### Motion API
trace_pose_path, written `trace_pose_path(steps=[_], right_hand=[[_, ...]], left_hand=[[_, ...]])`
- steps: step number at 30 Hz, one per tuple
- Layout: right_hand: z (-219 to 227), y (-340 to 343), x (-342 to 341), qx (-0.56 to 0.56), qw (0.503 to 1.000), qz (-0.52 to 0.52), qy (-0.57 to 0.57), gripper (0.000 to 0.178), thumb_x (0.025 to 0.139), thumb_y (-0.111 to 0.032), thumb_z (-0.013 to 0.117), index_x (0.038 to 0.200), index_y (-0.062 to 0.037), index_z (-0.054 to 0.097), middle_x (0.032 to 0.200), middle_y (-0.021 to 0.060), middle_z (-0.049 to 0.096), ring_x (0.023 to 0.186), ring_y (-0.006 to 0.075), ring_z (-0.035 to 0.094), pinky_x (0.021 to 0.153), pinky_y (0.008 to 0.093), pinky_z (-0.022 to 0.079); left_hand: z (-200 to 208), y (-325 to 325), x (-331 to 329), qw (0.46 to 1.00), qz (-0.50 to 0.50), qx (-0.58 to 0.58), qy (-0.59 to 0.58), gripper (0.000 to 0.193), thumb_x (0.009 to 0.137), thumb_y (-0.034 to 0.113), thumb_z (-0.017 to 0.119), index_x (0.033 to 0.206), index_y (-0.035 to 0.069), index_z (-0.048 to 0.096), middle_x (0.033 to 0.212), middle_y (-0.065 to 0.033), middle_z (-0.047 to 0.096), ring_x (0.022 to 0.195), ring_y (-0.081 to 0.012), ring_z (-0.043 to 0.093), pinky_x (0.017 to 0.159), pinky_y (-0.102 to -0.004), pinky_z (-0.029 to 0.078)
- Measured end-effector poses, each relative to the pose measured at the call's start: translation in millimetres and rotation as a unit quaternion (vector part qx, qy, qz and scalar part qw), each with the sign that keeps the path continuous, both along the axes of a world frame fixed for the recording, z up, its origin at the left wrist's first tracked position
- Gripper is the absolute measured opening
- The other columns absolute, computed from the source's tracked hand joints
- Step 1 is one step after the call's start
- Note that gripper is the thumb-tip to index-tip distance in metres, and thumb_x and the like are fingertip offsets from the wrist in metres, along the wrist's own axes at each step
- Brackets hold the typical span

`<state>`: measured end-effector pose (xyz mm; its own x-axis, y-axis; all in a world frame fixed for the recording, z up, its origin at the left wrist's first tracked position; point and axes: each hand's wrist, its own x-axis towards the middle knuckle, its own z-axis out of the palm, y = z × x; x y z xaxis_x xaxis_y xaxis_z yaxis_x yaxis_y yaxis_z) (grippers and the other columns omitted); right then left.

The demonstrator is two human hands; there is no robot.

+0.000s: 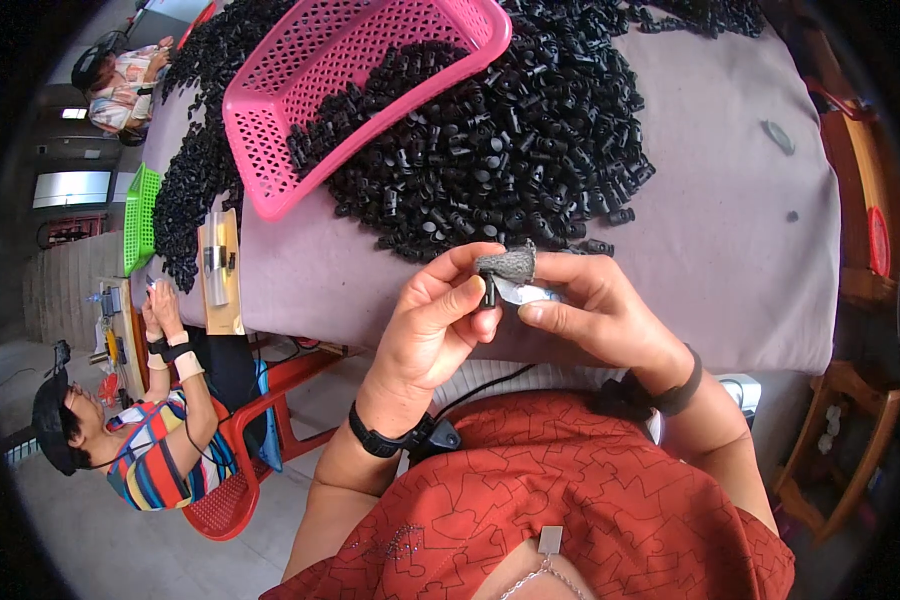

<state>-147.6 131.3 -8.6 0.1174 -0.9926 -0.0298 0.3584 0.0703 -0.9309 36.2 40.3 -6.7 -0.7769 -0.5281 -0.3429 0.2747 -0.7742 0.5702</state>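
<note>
Red shirt [600,470] closest. Left hand [432,320] pinches black part [488,292] over worktop [730,210] near edge; right hand [615,315] narrow around white scrap [526,293], grip unclear. Slack pinch or hard push could drop part lapward.

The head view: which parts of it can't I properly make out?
In the head view:
Small black piece: partly covered by the left hand, so its whole shape is unclear.
Right hand: the grey cloth hides its index fingertip.
Pink basket: cut off by the top edge.
Tablecloth: partly hidden under the black pile.
Striped-shirted co-worker's hands: too small to tell what they hold.
</note>
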Motion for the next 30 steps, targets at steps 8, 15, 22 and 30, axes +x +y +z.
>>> trace_pose_path(steps=[8, 15, 22, 30], right_hand=[[5.8, 1.1, -5.0, 0.006, 0.999, 0.039, -0.018, 0.039, 0.092, -0.013, 0.064, 0.128, -0.0001, 0.054, 0.087, -0.0044, 0.056, 0.080, 0.0040, 0.047, 0.072, 0.0205, 0.042], [3.7, 0.6, 0.1, 0.017, 0.999, 0.005, -0.033, 0.039, 0.091, -0.012, 0.064, 0.128, -0.0013, 0.053, 0.084, -0.0052, 0.053, 0.077, 0.0035, 0.046, 0.068, 0.0209, 0.041], [6.7, 0.9, -5.9, 0.004, 0.999, 0.049, 0.009, 0.041, 0.091, -0.013, 0.065, 0.128, -0.0011, 0.053, 0.084, -0.0057, 0.052, 0.075, 0.0032, 0.045, 0.067, 0.0200, 0.039], [4.0, 1.6, -2.4, 0.009, 1.000, 0.024, -0.018, 0.041, 0.090, -0.013, 0.065, 0.128, -0.0011, 0.053, 0.084, -0.0055, 0.052, 0.076, 0.0034, 0.044, 0.067, 0.0198, 0.039]], left_hand=[[-4.0, -4.4, 2.1, 1.000, 0.002, 0.012, 0.002, 0.034, 0.090, 0.008, 0.064, 0.123, 0.005, 0.058, 0.095, -0.0042, 0.064, 0.069, -0.0116, 0.059, 0.060, -0.0236, 0.052], [-0.8, -1.2, -0.3, 1.000, -0.005, 0.005, 0.009, 0.034, 0.090, 0.008, 0.065, 0.123, 0.005, 0.058, 0.097, -0.0046, 0.064, 0.069, -0.0108, 0.059, 0.060, -0.0233, 0.052], [-3.3, -4.4, 2.8, 1.000, -0.009, 0.001, 0.014, 0.036, 0.089, 0.008, 0.066, 0.124, 0.005, 0.057, 0.096, -0.0036, 0.063, 0.069, -0.0109, 0.058, 0.060, -0.0231, 0.052], [-0.2, -1.7, 1.1, 1.000, -0.003, -0.006, -0.004, 0.036, 0.088, 0.008, 0.067, 0.123, 0.005, 0.058, 0.096, -0.0022, 0.063, 0.069, -0.0103, 0.057, 0.060, -0.0223, 0.051]])
